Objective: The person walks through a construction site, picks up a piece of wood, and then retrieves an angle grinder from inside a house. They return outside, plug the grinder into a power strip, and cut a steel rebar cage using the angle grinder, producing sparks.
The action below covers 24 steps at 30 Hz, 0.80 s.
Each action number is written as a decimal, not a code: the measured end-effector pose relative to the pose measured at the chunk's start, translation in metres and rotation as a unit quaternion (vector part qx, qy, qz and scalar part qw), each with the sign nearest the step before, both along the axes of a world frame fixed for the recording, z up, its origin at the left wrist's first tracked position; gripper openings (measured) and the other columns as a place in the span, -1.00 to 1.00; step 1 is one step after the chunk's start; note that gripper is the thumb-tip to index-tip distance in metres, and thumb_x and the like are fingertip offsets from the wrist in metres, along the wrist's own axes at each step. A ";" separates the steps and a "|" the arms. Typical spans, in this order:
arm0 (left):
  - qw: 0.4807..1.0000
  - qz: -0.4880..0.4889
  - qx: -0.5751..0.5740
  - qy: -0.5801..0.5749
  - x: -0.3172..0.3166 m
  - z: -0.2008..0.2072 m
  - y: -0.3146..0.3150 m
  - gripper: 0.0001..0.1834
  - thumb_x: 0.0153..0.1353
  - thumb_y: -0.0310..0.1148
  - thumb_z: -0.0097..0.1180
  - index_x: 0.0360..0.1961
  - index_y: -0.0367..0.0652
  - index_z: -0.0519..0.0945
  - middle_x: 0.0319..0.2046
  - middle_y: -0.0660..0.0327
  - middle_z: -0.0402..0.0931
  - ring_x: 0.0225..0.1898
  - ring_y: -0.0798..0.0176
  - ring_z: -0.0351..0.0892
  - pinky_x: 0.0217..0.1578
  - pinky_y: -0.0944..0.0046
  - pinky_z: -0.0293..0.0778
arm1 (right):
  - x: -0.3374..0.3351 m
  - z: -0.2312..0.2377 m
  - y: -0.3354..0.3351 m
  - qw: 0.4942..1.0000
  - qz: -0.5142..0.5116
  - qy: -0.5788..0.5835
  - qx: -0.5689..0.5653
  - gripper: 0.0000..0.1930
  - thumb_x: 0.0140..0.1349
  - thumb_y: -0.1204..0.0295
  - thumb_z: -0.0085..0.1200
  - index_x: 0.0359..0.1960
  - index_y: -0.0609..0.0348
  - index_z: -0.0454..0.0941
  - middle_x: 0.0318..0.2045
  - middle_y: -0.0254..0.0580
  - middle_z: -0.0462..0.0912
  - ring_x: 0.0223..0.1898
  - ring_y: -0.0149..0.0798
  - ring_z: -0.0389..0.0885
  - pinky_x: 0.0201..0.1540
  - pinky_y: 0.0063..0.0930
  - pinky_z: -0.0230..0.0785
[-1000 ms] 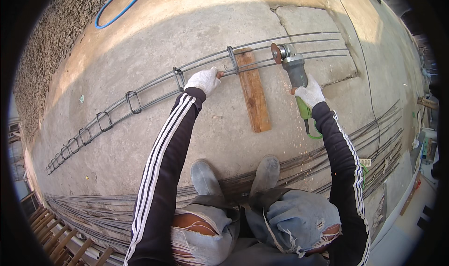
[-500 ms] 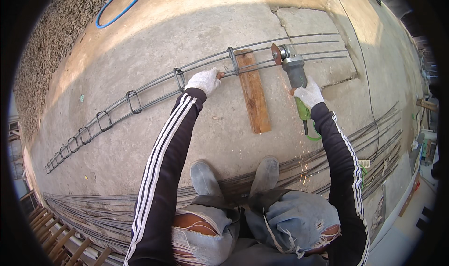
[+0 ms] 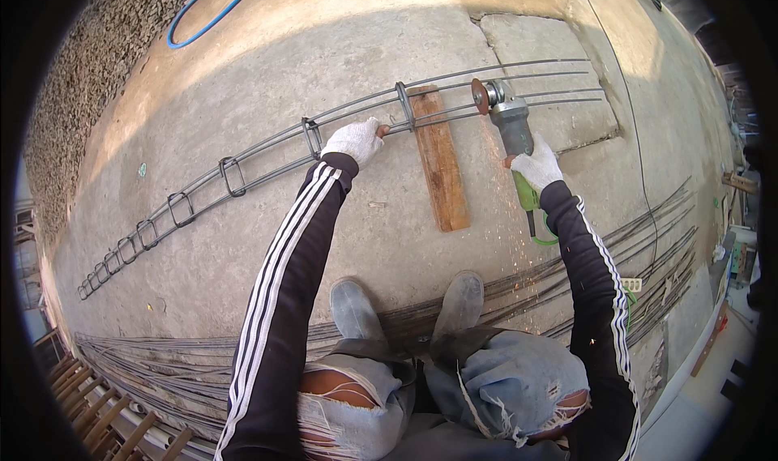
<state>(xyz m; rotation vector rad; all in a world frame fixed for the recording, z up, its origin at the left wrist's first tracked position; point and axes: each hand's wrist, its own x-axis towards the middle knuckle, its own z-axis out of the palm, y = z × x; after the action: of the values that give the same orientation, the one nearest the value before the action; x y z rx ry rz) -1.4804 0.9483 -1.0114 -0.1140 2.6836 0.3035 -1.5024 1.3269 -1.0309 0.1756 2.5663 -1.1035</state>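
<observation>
A long rebar cage [image 3: 275, 141], steel bars joined by square stirrups, stretches across the concrete floor from the far left to the right. My left hand [image 3: 354, 141], in a white glove, is closed on one of its nearer bars, just left of a wooden plank [image 3: 442, 177]. The plank lies under the bars. In my right hand [image 3: 536, 167], also gloved, is a green and grey angle grinder [image 3: 512, 127]. Its reddish disc [image 3: 480, 96] meets a bar to the right of the plank, and sparks [image 3: 510, 210] fall toward me.
Loose steel rods [image 3: 203, 352] lie along the floor around my boots [image 3: 356, 307]. A white power socket strip [image 3: 631, 283] is beside my right arm. A black cable [image 3: 628, 96] crosses the right side. Gravel [image 3: 97, 64] and a blue hose [image 3: 190, 36] are at upper left.
The grinder has shifted very slightly, its disc still at the bar. The spray of sparks has changed shape. My left hand keeps its place on the cage.
</observation>
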 end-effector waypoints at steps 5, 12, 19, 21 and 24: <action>1.000 -0.015 -0.004 0.010 0.001 0.000 -0.001 -0.48 0.52 0.07 -0.18 0.02 -0.17 0.59 -0.11 -0.14 0.69 0.01 -0.20 0.67 0.02 -0.13 0.55 | 0.000 -0.001 0.001 1.000 0.005 0.005 0.009 -0.40 -0.15 0.26 0.45 -0.04 0.26 0.57 -0.20 0.09 0.70 -0.13 0.02 0.69 0.01 -0.23 0.49; 1.000 -0.015 -0.005 0.013 0.002 0.000 -0.001 -0.51 0.50 0.07 -0.14 0.03 -0.12 0.59 -0.10 -0.11 0.69 0.01 -0.19 0.67 0.02 -0.13 0.55 | -0.004 -0.007 0.002 1.000 0.003 0.010 0.004 -0.44 -0.13 0.33 0.44 -0.04 0.26 0.59 -0.23 -0.03 0.71 -0.17 -0.09 0.67 -0.01 -0.26 0.50; 1.000 -0.011 -0.002 0.006 0.001 0.000 -0.001 -0.49 0.50 0.07 -0.15 0.02 -0.14 0.59 -0.10 -0.12 0.69 0.02 -0.19 0.67 0.03 -0.12 0.54 | -0.004 -0.008 0.001 1.000 0.000 0.009 0.011 -0.41 -0.14 0.30 0.44 -0.02 0.27 0.58 -0.22 -0.01 0.71 -0.18 -0.07 0.69 -0.02 -0.25 0.51; 1.000 -0.005 -0.001 0.001 0.000 0.001 0.000 -0.49 0.51 0.08 -0.16 0.02 -0.15 0.59 -0.11 -0.13 0.69 0.01 -0.19 0.67 0.03 -0.12 0.54 | -0.003 -0.006 0.002 1.000 0.011 0.011 0.015 -0.38 -0.15 0.24 0.45 -0.02 0.27 0.55 -0.19 0.11 0.70 -0.11 0.05 0.69 0.02 -0.21 0.50; 1.000 -0.007 0.002 0.010 0.001 0.001 -0.001 -0.49 0.51 0.08 -0.17 0.02 -0.15 0.59 -0.11 -0.12 0.69 0.01 -0.20 0.67 0.03 -0.13 0.53 | -0.002 -0.004 0.003 1.000 0.015 0.009 0.011 -0.38 -0.15 0.22 0.45 -0.03 0.27 0.55 -0.19 0.16 0.70 -0.09 0.11 0.69 0.03 -0.19 0.50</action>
<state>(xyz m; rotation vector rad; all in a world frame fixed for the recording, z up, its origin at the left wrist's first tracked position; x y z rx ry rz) -1.4794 0.9476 -1.0107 -0.0918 2.7032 0.3061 -1.5041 1.3294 -1.0344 0.1334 2.5893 -1.0713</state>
